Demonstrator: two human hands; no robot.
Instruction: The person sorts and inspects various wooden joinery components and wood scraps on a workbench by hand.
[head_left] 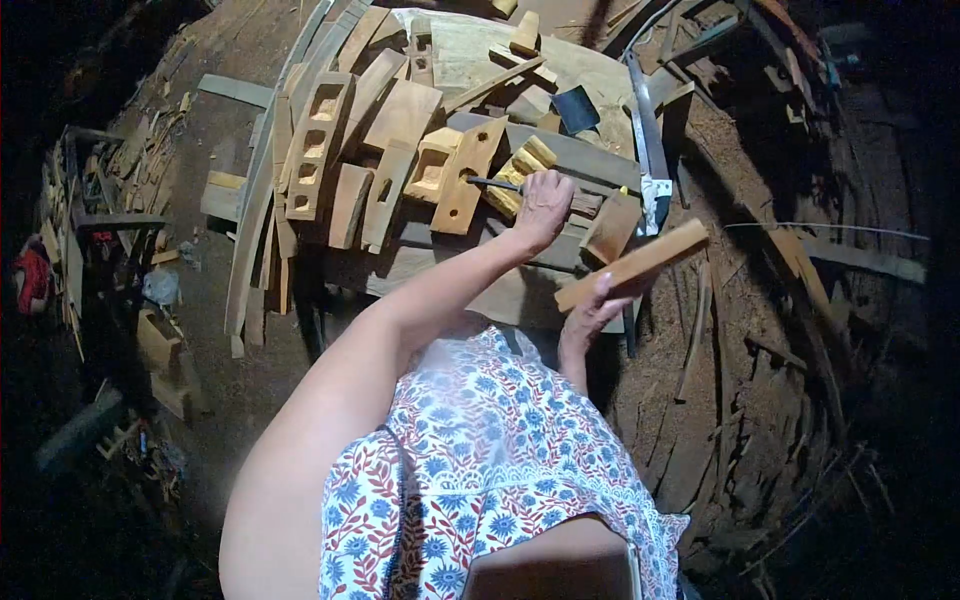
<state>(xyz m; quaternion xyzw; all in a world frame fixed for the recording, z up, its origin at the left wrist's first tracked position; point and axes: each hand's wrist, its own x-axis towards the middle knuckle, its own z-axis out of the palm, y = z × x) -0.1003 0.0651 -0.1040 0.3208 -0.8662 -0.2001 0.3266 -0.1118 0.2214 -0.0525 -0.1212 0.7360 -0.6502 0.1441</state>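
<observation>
Reaching across the bench, my left hand [547, 205] is closed around a thin dark chisel-like tool [495, 184]. The shaft points left, and its tip overlaps a wooden block with round holes [470, 170]. Under and beside this hand lies a rough yellowish wood piece [522, 172]. Closer to my body, my right hand [592, 318] grips a long wooden bar [640, 262] between thumb and fingers. The bar slants up to the right, in front of the bench's near edge. A short wood block [610, 228] lies just behind it.
Blocks with square cutouts [320, 145] line the bench's left side. A hand saw [648, 140] lies along the right side, near a dark flat piece [575, 110]. Long curved strips [262, 215] edge the left. Wood scraps [770, 430] cover the ground at right.
</observation>
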